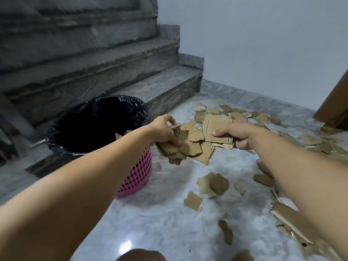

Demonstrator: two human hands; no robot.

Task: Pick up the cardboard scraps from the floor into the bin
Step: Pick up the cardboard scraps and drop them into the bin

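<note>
Both bare arms reached forward over the marble floor (169, 223), and between them they carried a stack of torn cardboard scraps (190, 146) just to the right of the bin (139, 172) and level with its rim. The left hand (165, 129) gripped the left end of the stack, its fingers (172, 120) curled and clamped on several overlapping pieces that hung down below the palm. The right hand (235, 135) held the right end, thumb pressed flat on top of a larger ribbed sheet and the other fingers folded beneath it, so it too was clamped on the cardboard.

The bin was a pink perforated basket lined with a black plastic bag (98, 113) folded over the rim; it stood at the foot of the grey stone stairs (94, 59). A sliver of cardboard showed inside it near the right edge of the opening.

More scraps lay on the floor: a loose heap (243, 113) beyond the bin toward the pale wall (263, 44), a few single pieces (214, 183) to the bin's right and nearer the camera, and bigger torn slabs (290, 219) further right under the right forearm. No writing or label could be read on any piece.
</note>
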